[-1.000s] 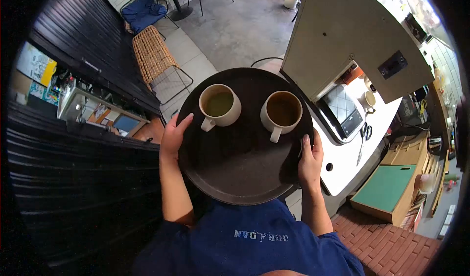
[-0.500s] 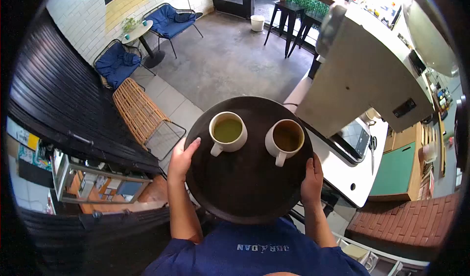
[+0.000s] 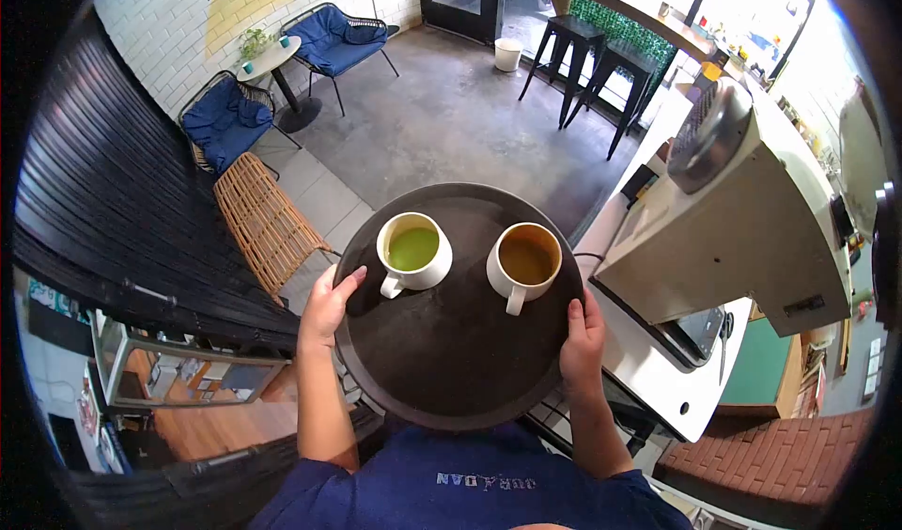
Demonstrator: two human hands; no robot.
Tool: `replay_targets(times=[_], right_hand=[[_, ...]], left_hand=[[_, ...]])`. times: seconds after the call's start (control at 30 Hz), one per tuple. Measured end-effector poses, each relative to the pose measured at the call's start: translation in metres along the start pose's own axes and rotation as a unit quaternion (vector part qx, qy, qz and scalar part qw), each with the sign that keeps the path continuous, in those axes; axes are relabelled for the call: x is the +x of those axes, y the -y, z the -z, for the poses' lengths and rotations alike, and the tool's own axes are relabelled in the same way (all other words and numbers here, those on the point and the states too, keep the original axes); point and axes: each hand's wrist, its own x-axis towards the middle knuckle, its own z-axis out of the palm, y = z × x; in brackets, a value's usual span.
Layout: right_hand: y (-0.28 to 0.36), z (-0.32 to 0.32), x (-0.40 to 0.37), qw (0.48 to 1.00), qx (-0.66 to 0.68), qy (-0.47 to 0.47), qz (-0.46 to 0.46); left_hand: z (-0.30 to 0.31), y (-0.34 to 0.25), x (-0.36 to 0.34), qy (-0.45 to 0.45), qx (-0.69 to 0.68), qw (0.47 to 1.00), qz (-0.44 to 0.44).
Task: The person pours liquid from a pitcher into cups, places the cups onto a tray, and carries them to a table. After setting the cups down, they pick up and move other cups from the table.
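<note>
Both my hands carry a round dark serving tray (image 3: pixel 442 361) in front of my body. My left hand (image 3: pixel 325 312) grips its left edge, thumb over the rim. On the opposite edge, my right hand (image 3: pixel 583 342) is closed with its fingers mostly hidden beneath. A white mug (image 3: pixel 431 275) of green liquid stands upright on the tray's left half. To its right is a second white mug (image 3: pixel 522 289), holding brownish liquid. The two mugs are apart, and their handles point towards me.
A counter (image 3: pixel 648 370) with a large beige machine (image 3: pixel 723 229) lies close on my right. A rattan bench (image 3: pixel 263 220) and blue-cushioned chairs (image 3: pixel 225 131) line the left side, beside a small round table (image 3: pixel 270 61). Black stools (image 3: pixel 568 46) stand by the window bar.
The tray with both mugs has shifted slightly left in view. The machine and counter appear farther right, and more of the stools and window bar shows. Both hands keep their grip.
</note>
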Motion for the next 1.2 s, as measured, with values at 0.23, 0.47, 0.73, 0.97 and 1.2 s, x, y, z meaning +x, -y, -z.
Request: replay_targets(times=[0.23, 0.47, 0.73, 0.97, 1.2], right_hand=[[-0.011, -0.069, 0.05, 0.998, -0.031, -0.043, 0.018], [-0.043, -0.124, 0.093, 0.995, 0.025, -0.098, -0.002], [-0.054, -0.147, 0.146, 0.991, 0.013, -0.133, 0.021], [-0.057, -0.141, 0.224, 0.986, 0.024, -0.163, 0.025], [-0.034, -0.127, 0.327, 0.986, 0.013, -0.16, 0.053]], left_hand=[[0.04, -0.014, 0.08, 0.013, -0.005, 0.999, 0.037], [0.084, -0.026, 0.186, 0.029, -0.103, 0.982, 0.154], [0.082, -0.028, 0.284, 0.191, -0.184, 0.925, 0.272], [0.034, -0.035, 0.362, 0.284, -0.278, 0.856, 0.33], [-0.022, -0.036, 0.449, 0.312, -0.351, 0.82, 0.328]])
